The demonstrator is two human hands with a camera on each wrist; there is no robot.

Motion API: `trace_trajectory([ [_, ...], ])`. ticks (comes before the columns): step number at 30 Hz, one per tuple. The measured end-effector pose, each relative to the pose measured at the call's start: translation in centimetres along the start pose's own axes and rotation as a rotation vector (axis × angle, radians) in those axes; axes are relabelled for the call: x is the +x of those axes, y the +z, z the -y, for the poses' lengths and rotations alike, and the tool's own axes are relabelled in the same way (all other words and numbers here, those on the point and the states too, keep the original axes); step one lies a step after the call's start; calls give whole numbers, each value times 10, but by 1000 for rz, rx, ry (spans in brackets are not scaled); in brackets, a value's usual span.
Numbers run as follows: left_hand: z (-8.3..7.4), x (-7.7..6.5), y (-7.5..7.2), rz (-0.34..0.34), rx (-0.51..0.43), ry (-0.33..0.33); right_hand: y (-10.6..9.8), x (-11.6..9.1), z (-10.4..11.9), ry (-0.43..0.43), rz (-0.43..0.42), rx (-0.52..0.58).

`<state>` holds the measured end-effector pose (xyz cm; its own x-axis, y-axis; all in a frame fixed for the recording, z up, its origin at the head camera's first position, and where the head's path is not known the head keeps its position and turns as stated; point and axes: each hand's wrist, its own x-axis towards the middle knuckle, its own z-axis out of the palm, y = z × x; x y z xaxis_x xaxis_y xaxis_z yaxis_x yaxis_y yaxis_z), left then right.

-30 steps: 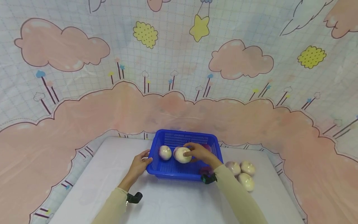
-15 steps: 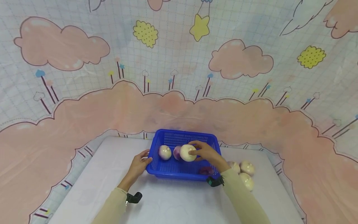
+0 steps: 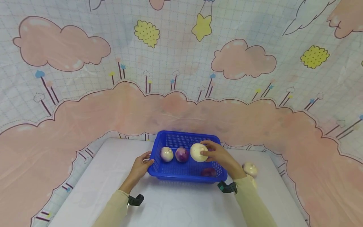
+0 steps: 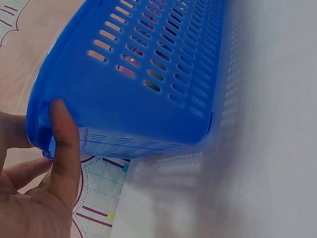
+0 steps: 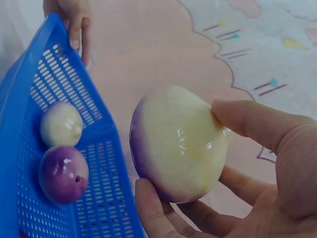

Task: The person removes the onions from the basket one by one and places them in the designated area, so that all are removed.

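My right hand (image 3: 219, 154) pinches a cream-and-purple turnip (image 3: 198, 152) between thumb and fingers, above the right part of the blue plastic basket (image 3: 184, 179). Its cream, pointed end faces the thumb in the right wrist view. My left hand (image 3: 139, 167) grips the basket's left rim, the thumb (image 4: 64, 129) against the outer wall. Inside the basket lie a mostly cream turnip (image 3: 166, 154) and, beside it, a turnip with its purple side showing (image 3: 181, 154). A dark purple round thing (image 3: 208, 172) sits near the front right corner. Another purple one is mostly behind my right hand.
On the white table (image 3: 181, 205), right of the basket, a cream turnip (image 3: 250, 169) shows, and a sliver of another peeks past my right sleeve (image 3: 253, 201). A printed cloth (image 3: 181, 113) with clouds and stars hangs behind the table.
My right hand has moved right and slightly up with the turnip, uncovering the purple-sided one in the basket. My right forearm now covers more turnips on the table. The left hand stays put.
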<state>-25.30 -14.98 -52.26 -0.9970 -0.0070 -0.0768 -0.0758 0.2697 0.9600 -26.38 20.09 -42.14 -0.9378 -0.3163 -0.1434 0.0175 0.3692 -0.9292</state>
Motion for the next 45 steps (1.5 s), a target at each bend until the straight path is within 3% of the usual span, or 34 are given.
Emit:
trace_trajectory([
  [17, 0, 0, 0, 2, -6, 1, -19, -38, -23, 5, -47, -2],
  [24, -1, 2, -1, 7, -12, 11, -29, -55, -31, 57, -101, 9],
  [39, -1, 3, 1, 10, 4, -1, -38, -102, -69, 142, -222, 34],
  [45, 0, 5, 0, 16, 7, -7, -42, -117, -82, 142, -233, 68],
])
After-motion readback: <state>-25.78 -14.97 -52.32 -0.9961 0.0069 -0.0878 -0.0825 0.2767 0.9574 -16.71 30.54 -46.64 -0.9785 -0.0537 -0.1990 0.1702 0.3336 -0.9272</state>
